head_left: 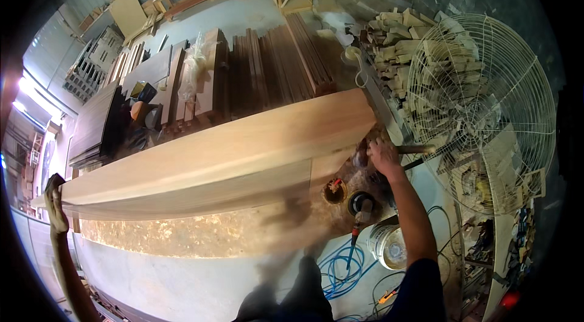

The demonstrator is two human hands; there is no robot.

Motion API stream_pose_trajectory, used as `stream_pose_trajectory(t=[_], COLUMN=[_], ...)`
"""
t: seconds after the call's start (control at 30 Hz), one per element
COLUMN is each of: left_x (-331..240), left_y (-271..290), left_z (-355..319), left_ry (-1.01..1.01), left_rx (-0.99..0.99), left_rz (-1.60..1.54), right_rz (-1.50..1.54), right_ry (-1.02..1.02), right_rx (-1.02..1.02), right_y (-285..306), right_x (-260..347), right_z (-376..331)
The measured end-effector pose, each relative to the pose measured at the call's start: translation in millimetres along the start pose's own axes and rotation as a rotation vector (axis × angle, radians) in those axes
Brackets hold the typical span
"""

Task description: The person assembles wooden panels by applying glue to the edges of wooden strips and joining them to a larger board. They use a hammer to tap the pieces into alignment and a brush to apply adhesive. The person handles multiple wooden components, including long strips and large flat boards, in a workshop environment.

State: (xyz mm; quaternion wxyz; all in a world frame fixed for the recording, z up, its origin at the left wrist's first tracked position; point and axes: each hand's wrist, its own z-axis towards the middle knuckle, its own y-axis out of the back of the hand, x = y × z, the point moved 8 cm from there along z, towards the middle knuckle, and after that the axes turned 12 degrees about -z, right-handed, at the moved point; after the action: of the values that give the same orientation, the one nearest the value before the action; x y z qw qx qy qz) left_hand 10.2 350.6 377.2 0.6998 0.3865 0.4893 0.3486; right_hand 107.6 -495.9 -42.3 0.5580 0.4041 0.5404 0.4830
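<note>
A long pale wooden board lies slanted across the workbench, its broad upper face lit and a greyer wooden surface showing below it. At the board's far left end, my left hand is closed around the edge. My right hand is beside the right end, fingers curled against a dark shape that I cannot make out. A short wooden stick juts out to the right of that hand. Nearer to me on the bench are a round sander and a small round container.
A large wire-caged fan stands at right, before a pile of wood offcuts. Beyond the bench lie stacks of dark planks. A white bucket and coiled blue hose are on the floor near my legs.
</note>
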Motion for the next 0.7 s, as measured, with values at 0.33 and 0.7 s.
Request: stream_pose_trajectory(t=[0.33, 0.7], left_x=[-59, -104], left_y=[-8, -20], left_z=[3, 16], left_ry=[-0.164, -0.264], left_rx=[-0.227, -0.293], left_rz=[0.169, 0.088], right_rz=[1.0, 0.145], right_ry=[-0.321, -0.323], right_rx=[-0.214, -0.252], right_y=[450, 524], right_x=[5, 76], right_z=[-81, -95])
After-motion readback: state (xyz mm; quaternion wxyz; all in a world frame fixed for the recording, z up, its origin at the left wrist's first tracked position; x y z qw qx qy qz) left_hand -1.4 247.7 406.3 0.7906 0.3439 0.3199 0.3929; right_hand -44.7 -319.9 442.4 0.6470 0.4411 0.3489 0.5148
